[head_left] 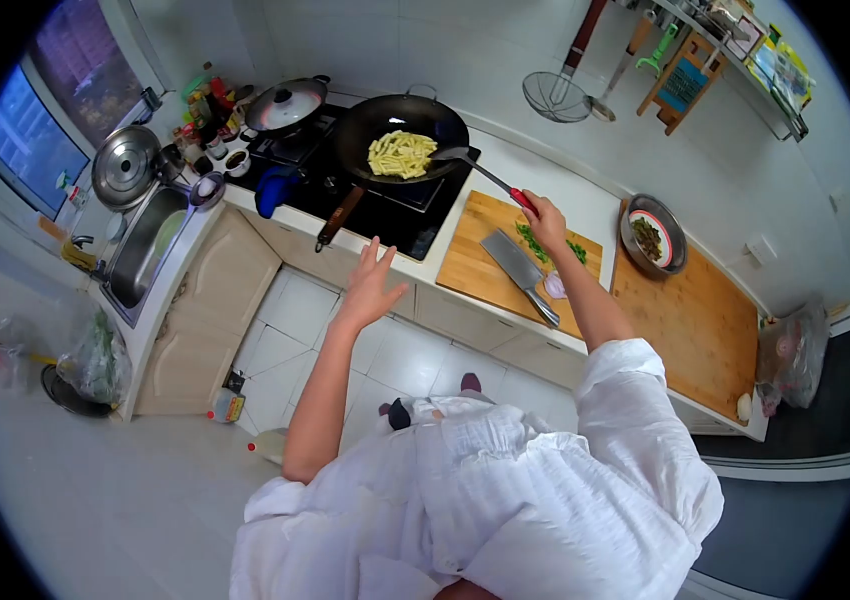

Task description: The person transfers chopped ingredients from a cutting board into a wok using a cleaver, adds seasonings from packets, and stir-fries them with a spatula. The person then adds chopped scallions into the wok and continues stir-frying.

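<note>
My right hand (545, 222) is closed round the red-and-black handle of a spatula (486, 174). The spatula's blade rests in a black wok (350, 142), against a heap of pale yellow-green cut strips (402, 154). My left hand (373, 285) is open with its fingers spread, in the air just short of the wok's wooden handle (341, 218), and holds nothing. Below my right arm lies a wooden cutting board (470, 258) with a cleaver (517, 268), chopped greens (530, 240) and a purple-white onion piece (555, 286), partly covered by the arm.
A lidded pan (287, 106) stands on the back left of the stove (410, 228). Bottles (207, 118) crowd the corner beside it. To the left is a sink (143, 262). At the right, a metal bowl (673, 232) holds a plate of dark food. A strainer (557, 97) hangs on the wall.
</note>
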The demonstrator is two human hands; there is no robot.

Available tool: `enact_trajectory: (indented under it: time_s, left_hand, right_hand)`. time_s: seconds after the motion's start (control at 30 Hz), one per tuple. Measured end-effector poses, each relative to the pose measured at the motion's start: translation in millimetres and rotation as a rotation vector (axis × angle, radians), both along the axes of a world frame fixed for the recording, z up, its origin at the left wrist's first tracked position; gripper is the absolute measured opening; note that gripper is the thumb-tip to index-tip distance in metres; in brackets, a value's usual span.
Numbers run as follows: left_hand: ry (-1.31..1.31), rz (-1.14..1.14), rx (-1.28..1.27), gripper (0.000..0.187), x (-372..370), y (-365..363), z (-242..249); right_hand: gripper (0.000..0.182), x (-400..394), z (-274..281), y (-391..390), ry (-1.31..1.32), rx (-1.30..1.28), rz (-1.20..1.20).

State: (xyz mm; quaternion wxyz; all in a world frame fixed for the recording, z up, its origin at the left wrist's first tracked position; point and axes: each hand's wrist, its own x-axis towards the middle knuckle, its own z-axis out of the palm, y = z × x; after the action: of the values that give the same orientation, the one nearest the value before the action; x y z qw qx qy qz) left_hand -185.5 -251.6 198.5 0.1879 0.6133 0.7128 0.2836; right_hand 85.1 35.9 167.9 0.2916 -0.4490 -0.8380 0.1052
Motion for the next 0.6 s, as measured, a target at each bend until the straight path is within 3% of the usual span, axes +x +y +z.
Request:
enact_trajectory:
  time_s: [0.17,0.37,0.47,0.6]
  left_hand:
    - [0.075,0.037,-0.008,0.069,36,9,2]
    - [0.078,0.188,0.035,0.065,103,60,0]
    - [0.015,0.16,0.071,0.067,149,83,-15]
    - [-0.015,0.248,-0.037,0.067,209,93,0]
  right_hand:
    - [0.038,35,-7,40,0.034,0.064,0.116]
    - [0.039,80,-45,125,0.064,-0.118,0.229]
    - [0.042,91,-68,159,0.013,-0.267,0.234]
    - [0.043,92,-92,186,-0.098,-0.419,0.257]
